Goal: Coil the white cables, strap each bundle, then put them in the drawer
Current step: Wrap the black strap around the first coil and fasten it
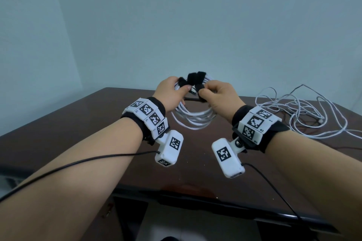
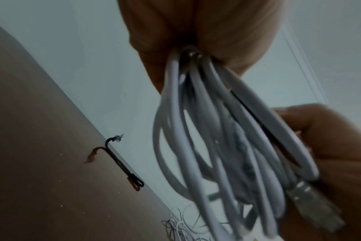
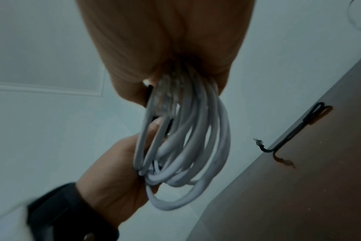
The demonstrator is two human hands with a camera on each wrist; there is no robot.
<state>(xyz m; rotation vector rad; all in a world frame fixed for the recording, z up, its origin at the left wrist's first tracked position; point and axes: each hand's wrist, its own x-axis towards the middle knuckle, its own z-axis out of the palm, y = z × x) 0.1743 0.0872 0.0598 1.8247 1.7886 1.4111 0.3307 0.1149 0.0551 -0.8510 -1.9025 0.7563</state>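
Observation:
A coiled white cable (image 1: 193,118) hangs in the air above the dark wooden table (image 1: 78,133), held at its top by both hands. My left hand (image 1: 172,92) grips the left side of the coil (image 2: 206,130). My right hand (image 1: 217,96) grips the right side of the coil (image 3: 185,146) and pinches a black hook-and-loop strap (image 1: 194,81) that wraps over the top of the bundle. A clear connector (image 2: 311,202) hangs at the coil's edge. A second white cable (image 1: 305,111) lies loose and tangled on the table at the right.
A thin black tie (image 2: 122,163) lies on the table near its far edge, also seen as the black tie (image 3: 295,130). A pale wall stands behind the table. Black sensor leads run from my wrist units toward the table's front edge (image 1: 195,199).

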